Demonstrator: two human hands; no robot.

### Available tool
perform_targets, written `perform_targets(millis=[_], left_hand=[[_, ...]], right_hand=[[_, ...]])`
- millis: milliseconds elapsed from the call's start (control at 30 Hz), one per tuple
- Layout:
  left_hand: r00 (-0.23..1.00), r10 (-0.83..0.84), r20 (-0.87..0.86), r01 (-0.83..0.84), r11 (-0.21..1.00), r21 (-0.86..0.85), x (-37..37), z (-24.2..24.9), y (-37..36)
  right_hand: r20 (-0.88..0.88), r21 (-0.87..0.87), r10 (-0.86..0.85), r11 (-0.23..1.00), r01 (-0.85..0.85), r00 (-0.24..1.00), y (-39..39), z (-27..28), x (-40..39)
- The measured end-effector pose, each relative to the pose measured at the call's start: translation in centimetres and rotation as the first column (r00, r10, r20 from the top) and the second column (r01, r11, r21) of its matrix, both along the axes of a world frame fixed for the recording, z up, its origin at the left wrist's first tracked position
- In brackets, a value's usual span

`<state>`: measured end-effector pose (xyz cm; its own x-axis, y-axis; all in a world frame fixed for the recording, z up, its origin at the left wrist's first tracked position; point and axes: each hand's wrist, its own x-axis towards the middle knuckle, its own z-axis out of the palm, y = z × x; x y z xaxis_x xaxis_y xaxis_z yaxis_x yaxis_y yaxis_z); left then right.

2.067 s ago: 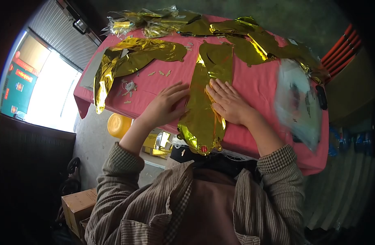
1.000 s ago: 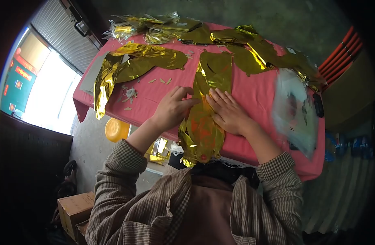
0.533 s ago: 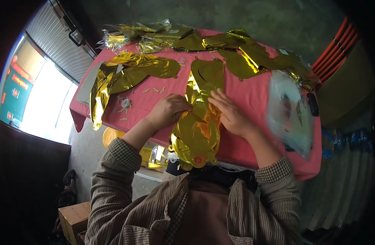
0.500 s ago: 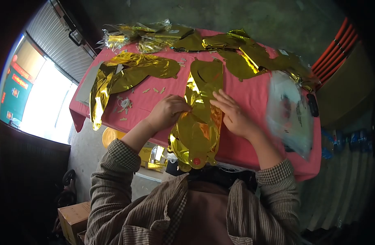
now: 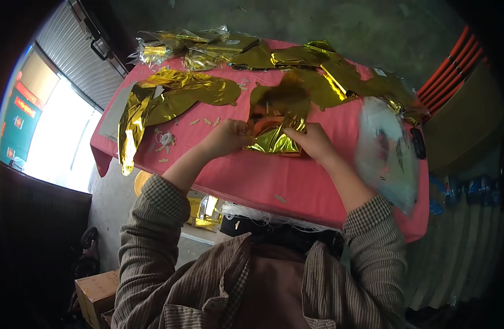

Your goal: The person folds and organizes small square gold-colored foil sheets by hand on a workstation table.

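Observation:
A flat gold foil balloon (image 5: 276, 142) lies folded over on the pink cloth in front of me, its far part blurred by motion. My left hand (image 5: 227, 138) is closed on its left edge, fingers curled and thumb inward. At the opposite edge, my right hand (image 5: 312, 141) pinches the foil with the thumb laid along it. To the left, another gold foil balloon (image 5: 175, 104) is spread out, one end hanging over the table edge. Small pale paper-like pieces (image 5: 208, 121) and a bundle of white string (image 5: 164, 139) lie beside it.
More gold foil balloons (image 5: 296, 56), some in clear plastic bags (image 5: 208, 55), line the far edge of the pink-covered table (image 5: 224, 178). A clear plastic bag (image 5: 386, 153) and a black object (image 5: 418, 143) lie at the right. A cardboard box (image 5: 98, 293) stands on the floor, lower left.
The balloon's near end, which hung over the front edge, has been folded up and away from me. My right hand went from flat and spread to gripping the foil.

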<state>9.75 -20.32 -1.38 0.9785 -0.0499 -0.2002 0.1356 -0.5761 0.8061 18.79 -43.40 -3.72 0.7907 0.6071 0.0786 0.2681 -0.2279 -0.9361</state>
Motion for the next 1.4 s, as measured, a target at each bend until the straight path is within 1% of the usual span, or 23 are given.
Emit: perform_targets(millis=[67, 100, 133, 200, 233, 300, 433, 500, 633, 700, 733, 800, 833, 900, 933, 1000, 1133, 1200, 1233, 1300, 1333, 1367, 1400], left_hand=[[0.998, 0.063, -0.030, -0.060, 0.992, 0.111, 0.9, 0.8, -0.1], [1.000, 0.025, 0.000, -0.025, 0.996, 0.088, 1.3, 0.7, 0.1], [1.000, 0.027, 0.003, -0.027, 0.996, 0.088, 1.5, 0.5, 0.2], [0.993, 0.066, -0.101, -0.050, 0.987, 0.152, 1.9, 0.6, 0.1], [0.993, 0.066, -0.101, -0.051, 0.987, 0.152, 2.0, 0.5, 0.2], [0.988, 0.073, -0.134, -0.058, 0.992, 0.115, 2.4, 0.1, 0.6], [0.985, 0.088, -0.151, -0.071, 0.992, 0.109, 3.0, -0.2, 0.6], [0.979, 0.060, -0.194, -0.037, 0.992, 0.120, 3.3, 0.1, 0.5], [0.966, 0.031, -0.258, 0.003, 0.991, 0.131, 3.9, 0.7, 0.5], [0.962, 0.023, -0.273, 0.003, 0.996, 0.094, 3.9, 0.4, 0.7], [0.961, 0.024, -0.275, 0.002, 0.996, 0.095, 3.6, 0.3, 0.7], [0.957, 0.171, -0.235, -0.191, 0.979, -0.065, 2.7, 0.3, 0.5], [0.957, 0.169, -0.235, -0.189, 0.980, -0.064, 2.1, 0.4, 0.3], [0.970, 0.238, -0.036, -0.240, 0.970, -0.040, 0.5, 0.7, -0.2], [0.970, 0.240, -0.036, -0.241, 0.970, -0.039, 0.0, 0.4, -0.2], [0.954, 0.266, 0.137, -0.261, 0.964, -0.055, -0.9, -0.7, -0.1], [0.946, 0.233, 0.226, -0.209, 0.970, -0.124, -2.3, -1.0, -0.8], [0.945, 0.201, 0.259, -0.245, 0.958, 0.151, -2.7, -0.2, -1.6], [0.944, 0.200, 0.261, -0.245, 0.958, 0.151, -2.8, -0.2, -1.9], [0.824, 0.004, 0.566, -0.265, 0.886, 0.379, -3.0, -0.1, -2.5], [0.822, 0.002, 0.569, -0.264, 0.887, 0.379, -2.9, 0.1, -2.8], [0.786, -0.198, 0.586, -0.124, 0.877, 0.463, -2.7, 0.3, -3.1], [0.715, -0.389, 0.581, 0.008, 0.836, 0.549, -2.6, 0.4, -3.3]], right_hand=[[-0.294, 0.053, -0.057, 0.996, 0.076, 0.954, 0.8, 0.9, 0.1], [-0.260, -0.057, -0.077, 0.996, 0.064, 0.963, 1.3, 0.9, 1.0], [-0.257, -0.056, -0.076, 0.996, 0.063, 0.963, 1.3, 0.6, 1.4], [-0.271, -0.081, -0.097, 0.994, 0.078, 0.958, 1.3, 0.6, 1.6], [-0.270, -0.081, -0.097, 0.994, 0.078, 0.958, 1.2, 0.5, 1.5], [-0.268, 0.025, -0.153, 0.986, 0.165, 0.951, 1.0, 0.4, 0.9], [-0.226, 0.034, -0.171, 0.983, 0.183, 0.959, 0.0, 0.9, -0.6], [-0.014, 0.003, -0.209, 0.978, 0.209, 0.978, -0.2, -0.3, -0.4], [-0.014, 0.016, -0.260, 0.965, 0.260, 0.965, 0.2, -0.5, -0.2], [-0.133, -0.050, -0.252, 0.968, 0.248, 0.958, 0.4, 0.4, 0.0], [-0.136, -0.049, -0.252, 0.968, 0.247, 0.958, 0.5, 0.3, 0.1], [-0.188, -0.072, -0.253, 0.967, 0.244, 0.949, 0.6, 0.1, 0.5], [-0.189, -0.072, -0.256, 0.967, 0.246, 0.948, 0.6, 0.1, 0.7], [-0.161, -0.103, -0.269, 0.962, 0.255, 0.950, 0.7, -0.1, 0.9], [-0.161, -0.101, -0.268, 0.962, 0.254, 0.950, 0.8, -0.1, 1.0], [-0.175, -0.106, -0.253, 0.966, 0.237, 0.951, 0.8, -0.3, 1.1], [-0.126, -0.129, -0.250, 0.964, 0.234, 0.960, 0.8, -0.7, 1.4], [-0.176, -0.129, -0.262, 0.962, 0.241, 0.949, 0.8, -0.4, 1.4], [-0.174, -0.127, -0.262, 0.962, 0.242, 0.949, 0.8, -0.5, 1.4], [-0.129, -0.134, -0.257, 0.962, 0.240, 0.958, 0.8, -0.5, 1.4], [-0.126, -0.133, -0.259, 0.961, 0.242, 0.958, 0.8, -0.2, 1.3], [-0.164, -0.157, -0.259, 0.960, 0.234, 0.952, 0.8, 0.0, 1.2], [-0.201, -0.182, -0.259, 0.958, 0.224, 0.945, 0.7, 0.3, 1.1]])
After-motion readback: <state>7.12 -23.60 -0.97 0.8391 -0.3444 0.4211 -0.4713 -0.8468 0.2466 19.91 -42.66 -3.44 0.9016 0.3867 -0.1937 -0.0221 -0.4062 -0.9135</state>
